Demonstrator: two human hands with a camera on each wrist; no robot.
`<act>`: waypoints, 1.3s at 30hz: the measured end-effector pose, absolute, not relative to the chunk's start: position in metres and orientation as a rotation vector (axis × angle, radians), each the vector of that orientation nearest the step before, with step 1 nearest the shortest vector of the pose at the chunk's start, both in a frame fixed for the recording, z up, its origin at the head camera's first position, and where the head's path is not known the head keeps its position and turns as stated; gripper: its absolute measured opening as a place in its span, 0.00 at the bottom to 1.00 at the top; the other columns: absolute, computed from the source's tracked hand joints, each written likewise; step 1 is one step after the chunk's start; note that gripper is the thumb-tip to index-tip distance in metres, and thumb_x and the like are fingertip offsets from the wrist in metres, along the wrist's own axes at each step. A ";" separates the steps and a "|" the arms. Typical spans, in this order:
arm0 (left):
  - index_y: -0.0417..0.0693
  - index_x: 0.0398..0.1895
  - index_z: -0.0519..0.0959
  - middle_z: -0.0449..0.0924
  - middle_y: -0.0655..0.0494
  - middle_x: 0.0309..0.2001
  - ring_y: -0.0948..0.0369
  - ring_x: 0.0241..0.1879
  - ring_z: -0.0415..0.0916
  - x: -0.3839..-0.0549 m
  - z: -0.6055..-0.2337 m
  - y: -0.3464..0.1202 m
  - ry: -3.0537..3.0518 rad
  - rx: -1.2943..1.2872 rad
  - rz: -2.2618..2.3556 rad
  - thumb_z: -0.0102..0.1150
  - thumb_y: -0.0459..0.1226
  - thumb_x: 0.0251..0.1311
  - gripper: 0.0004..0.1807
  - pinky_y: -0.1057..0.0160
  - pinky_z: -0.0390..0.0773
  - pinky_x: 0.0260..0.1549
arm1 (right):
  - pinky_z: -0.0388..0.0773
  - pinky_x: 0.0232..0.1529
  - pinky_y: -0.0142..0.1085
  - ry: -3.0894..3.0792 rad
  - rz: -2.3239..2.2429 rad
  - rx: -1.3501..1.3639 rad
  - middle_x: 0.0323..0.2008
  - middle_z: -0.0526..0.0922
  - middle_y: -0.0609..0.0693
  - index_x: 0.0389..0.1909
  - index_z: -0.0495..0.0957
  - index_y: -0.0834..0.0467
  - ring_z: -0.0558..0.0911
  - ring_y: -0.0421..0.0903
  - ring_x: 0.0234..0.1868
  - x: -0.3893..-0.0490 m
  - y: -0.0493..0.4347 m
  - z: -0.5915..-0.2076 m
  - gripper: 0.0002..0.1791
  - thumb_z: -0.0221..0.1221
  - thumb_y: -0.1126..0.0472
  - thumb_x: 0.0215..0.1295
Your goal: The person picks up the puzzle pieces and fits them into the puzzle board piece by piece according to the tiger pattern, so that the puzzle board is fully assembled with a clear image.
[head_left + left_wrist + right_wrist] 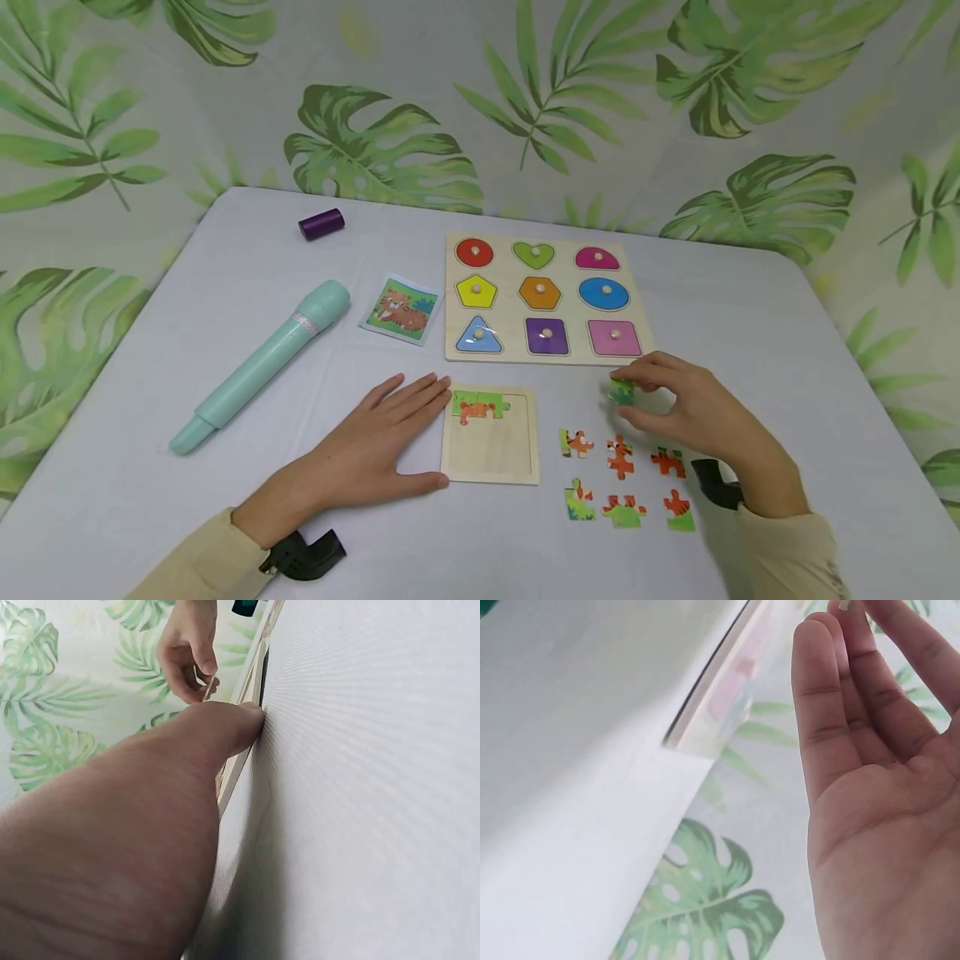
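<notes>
My right hand (682,404) pinches a green jigsaw piece (621,392) between thumb and fingers, above the table to the right of the wooden puzzle tray (491,477). Only a sliver of that piece shows at the fingertips in the right wrist view. My left hand (375,450) lies palm down with straight fingers, fingertips and thumb tip at the tray's left edge. Along the tray's top sit joined pieces (480,405) in green and orange. Several loose pieces (619,457) lie in two rows right of the tray, below my right hand.
Behind the tray is a wooden shape board (506,317) with knobbed shapes. A tiger picture card (401,310) lies left of it. Farther left are a mint-green tube (258,371) and a small purple cylinder (322,224). Leaf-print cloth (555,100) hangs behind the table.
</notes>
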State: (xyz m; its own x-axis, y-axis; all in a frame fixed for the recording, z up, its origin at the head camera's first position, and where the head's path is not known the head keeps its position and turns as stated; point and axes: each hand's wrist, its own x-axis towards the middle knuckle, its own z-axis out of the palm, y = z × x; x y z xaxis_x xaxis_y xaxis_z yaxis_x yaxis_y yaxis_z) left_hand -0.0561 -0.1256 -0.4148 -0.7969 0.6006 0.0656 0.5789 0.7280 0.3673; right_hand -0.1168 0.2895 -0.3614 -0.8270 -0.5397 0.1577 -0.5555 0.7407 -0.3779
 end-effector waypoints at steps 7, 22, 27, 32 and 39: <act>0.47 0.82 0.58 0.53 0.58 0.82 0.57 0.82 0.47 -0.056 -0.414 -0.126 2.867 0.978 0.583 0.61 0.67 0.60 0.54 0.47 0.44 0.81 | 0.87 0.40 0.40 -2.937 0.588 0.923 0.48 0.83 0.42 0.53 0.87 0.51 0.78 0.40 0.44 -0.120 0.273 -0.354 0.24 0.79 0.59 0.52; 0.47 0.81 0.58 0.54 0.58 0.82 0.57 0.82 0.47 -0.055 -0.414 -0.125 2.874 0.981 0.581 0.61 0.67 0.60 0.54 0.47 0.45 0.81 | 0.88 0.47 0.44 -2.977 0.560 1.013 0.49 0.84 0.43 0.53 0.87 0.51 0.82 0.43 0.48 -0.126 0.238 -0.339 0.23 0.77 0.54 0.56; 0.48 0.82 0.58 0.53 0.58 0.82 0.58 0.82 0.46 -0.056 -0.415 -0.125 2.872 0.979 0.578 0.60 0.67 0.60 0.54 0.47 0.44 0.81 | 0.88 0.48 0.44 -2.981 0.596 1.044 0.49 0.84 0.43 0.53 0.86 0.53 0.82 0.42 0.50 -0.127 0.230 -0.337 0.22 0.76 0.55 0.57; 0.48 0.82 0.58 0.53 0.58 0.82 0.57 0.82 0.46 -0.056 -0.414 -0.126 2.866 0.980 0.575 0.59 0.68 0.61 0.54 0.47 0.44 0.81 | 0.88 0.47 0.42 -3.012 0.627 1.020 0.50 0.83 0.43 0.57 0.85 0.52 0.81 0.44 0.48 -0.124 0.221 -0.340 0.25 0.76 0.54 0.58; 0.47 0.82 0.58 0.53 0.58 0.82 0.57 0.82 0.46 -0.055 -0.414 -0.127 2.873 0.991 0.562 0.58 0.68 0.61 0.54 0.47 0.45 0.81 | 0.87 0.48 0.39 -2.977 0.613 1.123 0.49 0.82 0.40 0.54 0.85 0.49 0.80 0.40 0.49 -0.122 0.209 -0.349 0.22 0.75 0.54 0.58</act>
State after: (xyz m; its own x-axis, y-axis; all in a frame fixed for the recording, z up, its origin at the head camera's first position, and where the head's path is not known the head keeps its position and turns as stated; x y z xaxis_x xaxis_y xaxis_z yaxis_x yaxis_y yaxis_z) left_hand -0.0555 -0.1267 -0.4143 -0.7933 0.6049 0.0690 0.5863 0.7285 0.3544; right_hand -0.1216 0.2087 -0.3493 -0.7555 -0.6539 0.0407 -0.6168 0.6890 -0.3806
